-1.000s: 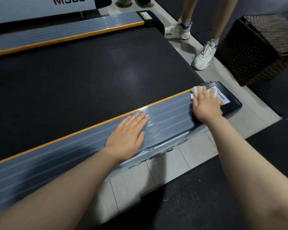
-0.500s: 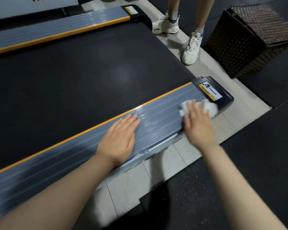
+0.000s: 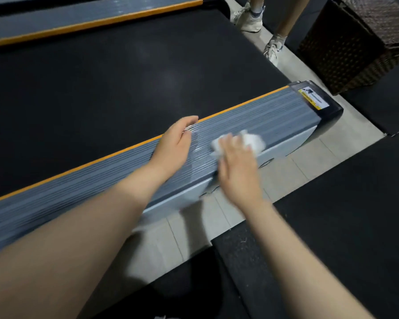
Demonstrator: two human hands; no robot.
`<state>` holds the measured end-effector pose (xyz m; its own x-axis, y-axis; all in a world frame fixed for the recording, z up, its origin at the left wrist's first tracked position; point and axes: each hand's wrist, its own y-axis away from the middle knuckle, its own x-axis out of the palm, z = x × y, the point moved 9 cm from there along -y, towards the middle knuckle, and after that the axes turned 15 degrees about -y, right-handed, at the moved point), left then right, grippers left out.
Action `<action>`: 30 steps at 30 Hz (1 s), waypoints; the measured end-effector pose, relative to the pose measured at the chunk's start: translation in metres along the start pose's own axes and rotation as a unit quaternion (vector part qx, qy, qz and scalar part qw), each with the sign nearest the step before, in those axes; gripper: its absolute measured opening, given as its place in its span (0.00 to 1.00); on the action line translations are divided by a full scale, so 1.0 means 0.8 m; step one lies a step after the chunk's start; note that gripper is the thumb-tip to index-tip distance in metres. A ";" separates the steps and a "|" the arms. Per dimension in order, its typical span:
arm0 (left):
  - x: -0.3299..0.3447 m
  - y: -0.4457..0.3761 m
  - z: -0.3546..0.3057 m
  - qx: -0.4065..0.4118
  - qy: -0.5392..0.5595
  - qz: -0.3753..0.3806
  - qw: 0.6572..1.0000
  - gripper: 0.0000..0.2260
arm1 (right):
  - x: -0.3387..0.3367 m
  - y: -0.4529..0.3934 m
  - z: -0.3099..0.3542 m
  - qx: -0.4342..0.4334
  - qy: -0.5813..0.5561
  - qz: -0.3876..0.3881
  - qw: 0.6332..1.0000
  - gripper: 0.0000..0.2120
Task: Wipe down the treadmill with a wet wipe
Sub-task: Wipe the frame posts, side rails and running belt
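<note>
The treadmill has a wide black belt and a grey ribbed side rail edged in orange. My right hand presses a crumpled white wet wipe flat onto the near rail, fingers straight over it. My left hand rests just to its left on the same rail, palm turned partly on edge, fingers relaxed and reaching the orange strip. A black end cap with a yellow label closes the rail at the right.
A second grey rail runs along the belt's far side. Another person's legs in white sneakers stand on the pale tiled floor past the belt's end. A dark wicker basket sits at the upper right. Black floor mats lie near me.
My right hand has dragged the wipe leftward along the rail, away from the end cap and toward my left hand. The left hand has lifted from flat to partly on edge.
</note>
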<state>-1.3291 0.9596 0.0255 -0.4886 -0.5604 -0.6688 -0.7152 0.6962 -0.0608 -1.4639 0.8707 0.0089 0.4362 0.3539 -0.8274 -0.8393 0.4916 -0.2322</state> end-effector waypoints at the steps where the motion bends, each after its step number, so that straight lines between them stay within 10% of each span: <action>1: -0.019 0.012 0.013 -0.006 -0.009 -0.009 1.000 0.19 | 0.031 0.028 0.057 -0.033 -0.016 0.025 0.999 0.23; 7: -0.153 0.119 0.127 0.004 -0.175 -0.008 0.984 0.18 | 0.125 0.108 0.245 -0.204 -0.039 0.171 0.963 0.26; 14: -0.307 0.254 0.266 -0.059 -0.321 -0.016 0.945 0.22 | 0.059 0.073 0.105 0.146 0.003 0.016 0.989 0.31; 18: -0.377 0.332 0.320 -0.107 -0.353 -0.007 0.929 0.23 | 0.174 0.130 0.326 -0.095 -0.002 0.144 0.985 0.29; 22: -0.415 0.402 0.357 -0.094 -0.374 0.008 0.923 0.24 | 0.253 0.214 0.497 -0.320 -0.014 0.311 0.895 0.28; 26: -0.436 0.428 0.369 -0.050 -0.373 0.032 0.926 0.26 | 0.206 0.165 0.392 -0.101 0.004 0.161 0.982 0.29; 30: -0.494 0.454 0.400 -0.059 -0.386 0.004 0.921 0.25 | 0.183 0.172 0.325 0.126 0.022 0.084 0.988 0.33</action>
<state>-1.2355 1.5773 0.0306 -0.0262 -0.0383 -0.9989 -0.7844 0.6202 -0.0033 -1.4313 1.1970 -0.0111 0.2772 0.4150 -0.8666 -0.7884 0.6137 0.0417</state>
